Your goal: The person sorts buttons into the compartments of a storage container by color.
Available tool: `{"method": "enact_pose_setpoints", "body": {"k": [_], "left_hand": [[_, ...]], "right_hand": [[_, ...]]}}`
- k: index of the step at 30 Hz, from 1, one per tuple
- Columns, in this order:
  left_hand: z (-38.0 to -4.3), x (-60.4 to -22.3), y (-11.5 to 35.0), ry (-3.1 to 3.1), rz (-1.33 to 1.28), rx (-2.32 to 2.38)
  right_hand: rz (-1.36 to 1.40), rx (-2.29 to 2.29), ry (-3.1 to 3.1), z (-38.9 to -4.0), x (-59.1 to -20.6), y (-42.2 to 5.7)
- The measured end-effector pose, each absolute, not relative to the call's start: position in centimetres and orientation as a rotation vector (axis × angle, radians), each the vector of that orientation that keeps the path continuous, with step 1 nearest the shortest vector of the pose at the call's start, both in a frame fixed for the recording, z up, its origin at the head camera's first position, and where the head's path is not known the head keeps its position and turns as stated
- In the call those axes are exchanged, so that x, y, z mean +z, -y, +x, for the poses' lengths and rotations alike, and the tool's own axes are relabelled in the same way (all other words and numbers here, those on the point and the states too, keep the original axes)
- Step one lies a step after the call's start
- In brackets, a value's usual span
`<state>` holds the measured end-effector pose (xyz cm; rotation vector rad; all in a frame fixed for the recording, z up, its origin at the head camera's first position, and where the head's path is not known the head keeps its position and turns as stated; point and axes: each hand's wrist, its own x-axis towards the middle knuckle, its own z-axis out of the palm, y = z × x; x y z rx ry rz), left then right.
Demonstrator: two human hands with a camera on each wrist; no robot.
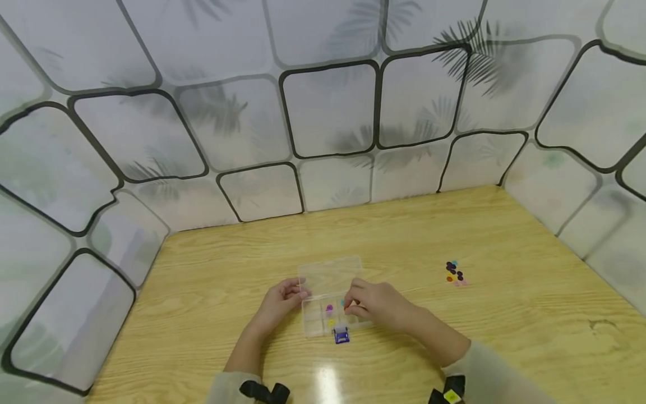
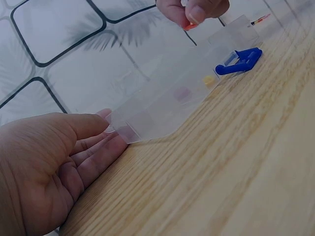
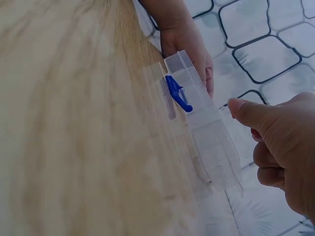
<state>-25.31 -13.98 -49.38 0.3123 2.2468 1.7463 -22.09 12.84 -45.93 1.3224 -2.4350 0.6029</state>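
A clear plastic compartment box lies on the table with its transparent lid raised at the back. Its blue latch sticks out at the front. Inside are a magenta piece, a yellow piece and a light blue piece, in separate spots. My left hand grips the box's left end between thumb and fingers. Over the right compartments, my right hand pinches a small orange-red piece between thumb and fingertips; most of it is hidden by the fingers.
To the right on the wooden table lies a loose group of small flat pieces: several dark purple ones, an orange-red one, pink ones and a light blue one. A patterned wall borders the table at the back and sides.
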Motion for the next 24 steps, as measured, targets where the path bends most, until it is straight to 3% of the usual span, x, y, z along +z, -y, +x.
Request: {"method": "enact_pose_setpoints", "body": {"k": [13, 24], "left_hand": [[-25.5, -49.3, 14.0, -2.255, 0.284, 1.75], [-25.3, -49.5, 13.9, -2.275, 0.255, 1.741]], "right_hand": [[1.207, 0.627, 2.563, -21.8, -45.9, -13.1], [1.061, 0.568, 2.505, -21.9, -45.7, -16.3]]}}
